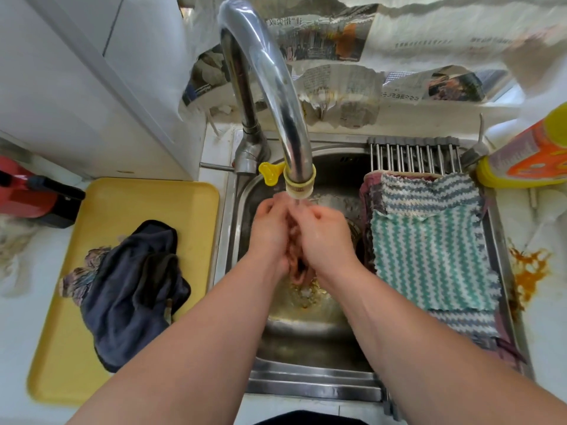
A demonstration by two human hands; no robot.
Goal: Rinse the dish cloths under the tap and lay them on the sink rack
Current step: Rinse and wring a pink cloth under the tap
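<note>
A cloth on the rack (pixel 429 259) is showing teal-and-white zigzags, another (pixel 429 191) grey-blue-and-white zigzags, and a maroon cloth (pixel 365 194) is edging them. A pinkish cloth (pixel 296 265) is showing under the silver tap (pixel 276 87), which is wearing a yellow collar (pixel 299 180). A navy cloth (pixel 135 289) and a purple-grey patterned cloth (pixel 79 280) are lying on the yellow tray (pixel 196 210). An orange-brown stain (pixel 527 271) is marking the white counter (pixel 546 317) near a yellow bottle (pixel 527 161) with an orange label.
</note>
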